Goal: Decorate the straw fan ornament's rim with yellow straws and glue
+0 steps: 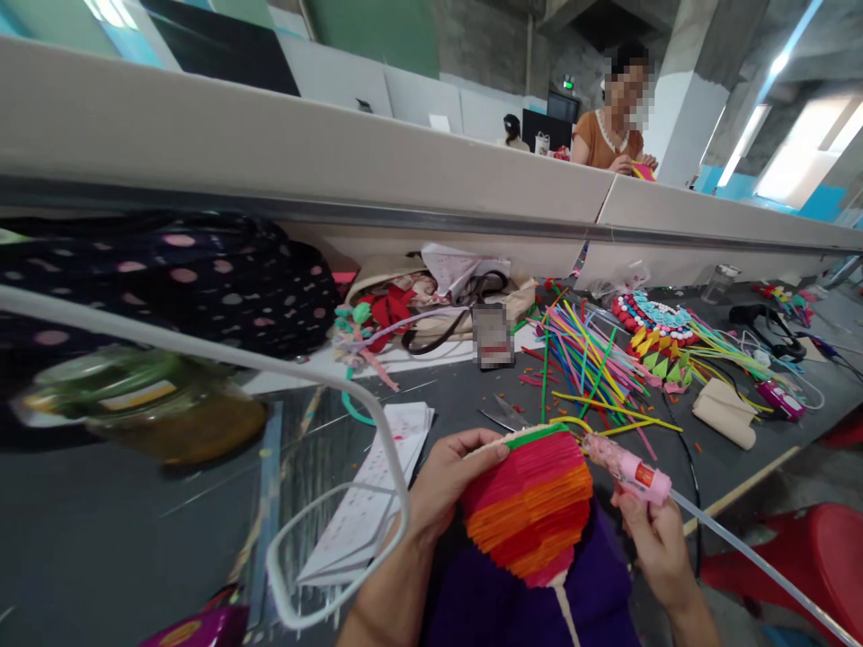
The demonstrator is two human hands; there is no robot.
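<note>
I am looking down at a dark grey worktable (101,539) that is running along a long pale partition, with a concrete hall behind it where another person is sitting far right. Near left, a blurred glass jar of green and amber contents (145,404) is lying beside a white bent cable (337,395). My left hand (441,485) is gripping the left edge of a folded paper fan banded in pink, orange and red (529,503), fingers closed around it, thumb on top. The fan's white stick is pointing down towards me, so its long axis is running near to far. Just right of the fan's top edge, my right hand (653,539) is closing around a pink glue gun (627,472), its nozzle touching the fan's upper right corner. Coloured straws (593,359) are lying scattered farther back.
</note>
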